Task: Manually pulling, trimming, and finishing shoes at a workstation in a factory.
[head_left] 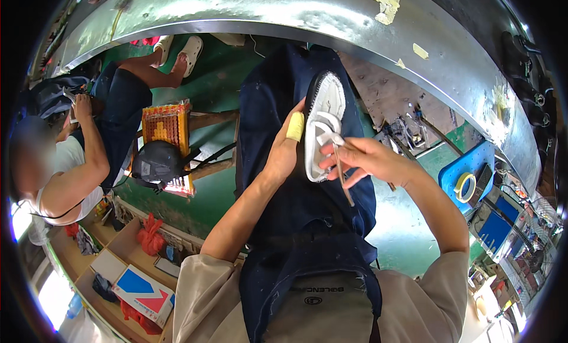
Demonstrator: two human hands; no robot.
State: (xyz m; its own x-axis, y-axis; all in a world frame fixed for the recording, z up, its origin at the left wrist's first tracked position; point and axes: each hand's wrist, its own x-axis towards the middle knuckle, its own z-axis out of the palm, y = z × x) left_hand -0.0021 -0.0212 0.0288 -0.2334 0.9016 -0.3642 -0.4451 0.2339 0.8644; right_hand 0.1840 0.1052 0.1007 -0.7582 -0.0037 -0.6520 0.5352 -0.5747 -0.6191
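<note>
A white shoe (329, 100) with a dark edge along one side lies lengthwise above my lap, over a dark blue apron (278, 100). My left hand (283, 154) grips its left side, and a yellow wrap (294, 126) covers the thumb. The fingers under the shoe are hidden. White straps (325, 127) cross the shoe's middle. My right hand (376, 157) is at the right of these straps, its thumb and forefinger pinched together by a white end. A thin brown strip or stick (343, 180) hangs from the pinch; its exact kind is unclear.
A metal-topped bench (331, 18) curves across the far side. At left, a co-worker (83, 148) sits beside a stool with a beaded seat cover (163, 121) and a black bag (158, 164). At right stands a blue tray (452, 177) with a tape roll (465, 187). Shelving (118, 248) is near left.
</note>
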